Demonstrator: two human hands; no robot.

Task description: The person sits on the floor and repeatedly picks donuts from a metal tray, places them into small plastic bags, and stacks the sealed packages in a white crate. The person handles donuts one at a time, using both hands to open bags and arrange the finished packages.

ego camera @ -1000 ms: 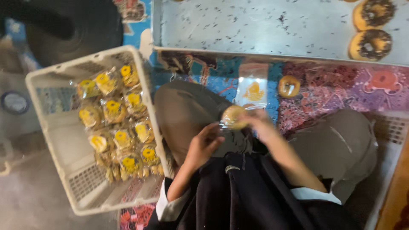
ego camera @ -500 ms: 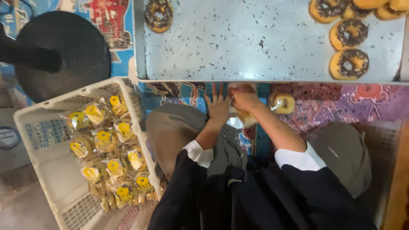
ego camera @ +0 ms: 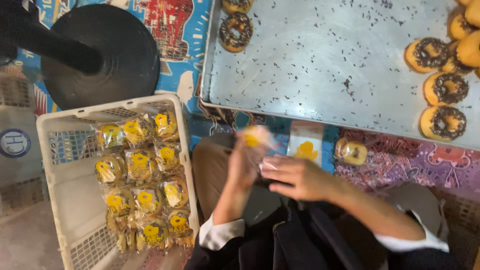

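Left hand is raised over the lap with its fingers closed around a bagged doughnut, which sits at the fingertips in clear plastic wrap with a yellow mark; motion blur hides finer detail. Right hand lies just beside it, fingers extended flat toward the loose end of the wrap and touching it; whether they pinch the wrap cannot be told.

Surroundings, largest first:
- Metal tray, scattered with dark sprinkles, carries chocolate-topped doughnuts at its right edge and top left corner.
- Round black base sits at upper left.
- White plastic crate, left of the person's knee, holds rows of wrapped doughnuts.
- Empty printed bag lies below the tray edge.
- One wrapped doughnut rests beside that bag on the patterned cloth.
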